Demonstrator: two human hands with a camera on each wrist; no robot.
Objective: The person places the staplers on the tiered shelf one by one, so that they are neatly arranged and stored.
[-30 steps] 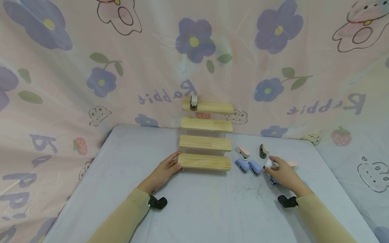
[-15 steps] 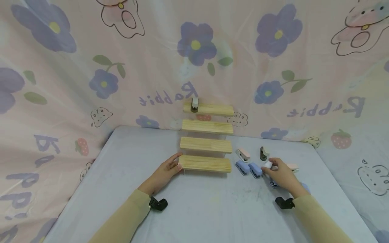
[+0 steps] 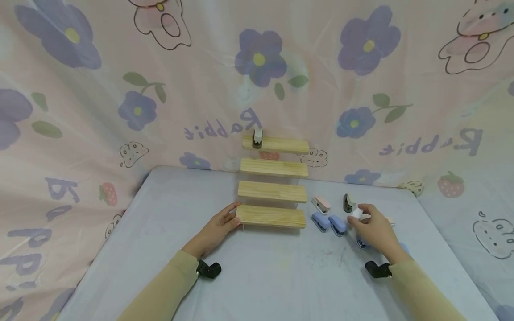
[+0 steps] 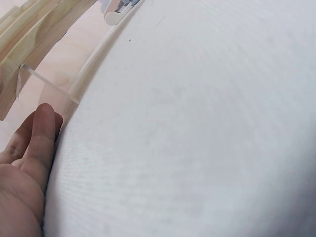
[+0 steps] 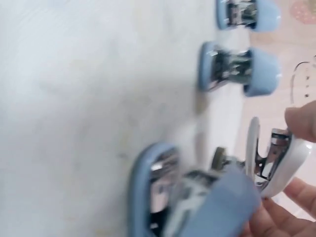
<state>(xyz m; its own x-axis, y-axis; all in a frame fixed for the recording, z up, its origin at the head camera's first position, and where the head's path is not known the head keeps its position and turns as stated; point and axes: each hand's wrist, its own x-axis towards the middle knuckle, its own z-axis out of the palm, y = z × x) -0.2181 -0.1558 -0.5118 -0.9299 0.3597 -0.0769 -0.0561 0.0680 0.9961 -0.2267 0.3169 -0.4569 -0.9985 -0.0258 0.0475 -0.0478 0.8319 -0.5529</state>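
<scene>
In the head view my right hand [image 3: 376,229] pinches a small white stapler [image 3: 355,214] between thumb and fingers. The right wrist view shows that stapler [image 5: 294,165] side on, its silver inner rail visible, just behind a blue stapler [image 5: 217,207]. My left hand [image 3: 217,226] touches the left end of the lowest board of a four-step wooden display rack [image 3: 271,216], fingers fairly straight. Seen from the left wrist, its fingertips lie beside a clear side panel [image 4: 52,85] of the rack. A white-and-dark stapler [image 3: 257,138] stands on the top step, toward its left end.
Right of the rack lie a pink stapler [image 3: 321,204], two blue staplers, one of them nearer my right hand [image 3: 337,225], and a dark-and-cream stapler [image 3: 348,203]. More staplers lie partly hidden under my right hand. A printed curtain [image 3: 217,89] hangs behind the table.
My right hand has shifted slightly back and up with the white stapler in its fingers. The left hand has stayed at the rack's lowest step. The head view tilted slightly earlier.
</scene>
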